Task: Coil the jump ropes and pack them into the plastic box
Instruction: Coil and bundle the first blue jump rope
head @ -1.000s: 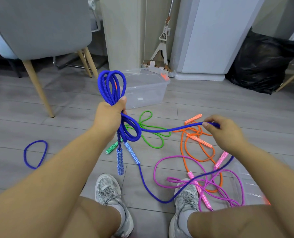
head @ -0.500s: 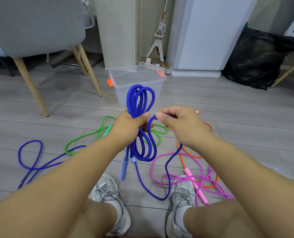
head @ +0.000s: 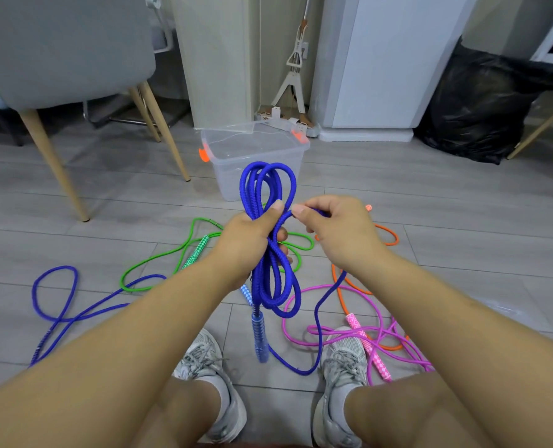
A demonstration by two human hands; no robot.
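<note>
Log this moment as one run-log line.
stage: coiling blue rope | left hand: grips its coil | right hand: pinches its loose length | plastic box: no rope inside

You have a grey plank floor [head: 462, 221] under you. At your far left stands a grey chair [head: 65, 43] on pale wooden legs. Straight ahead, a flat mop [head: 292, 76] leans upright in the gap between a beige column [head: 217, 59] and a white cabinet [head: 391, 59]. Just right of the cabinet slumps a black plastic bag [head: 481, 105], with a slanted wooden leg [head: 543, 127] beside it. Your grey sneakers [head: 210, 360] are planted on the floor at the bottom of the view.
</note>
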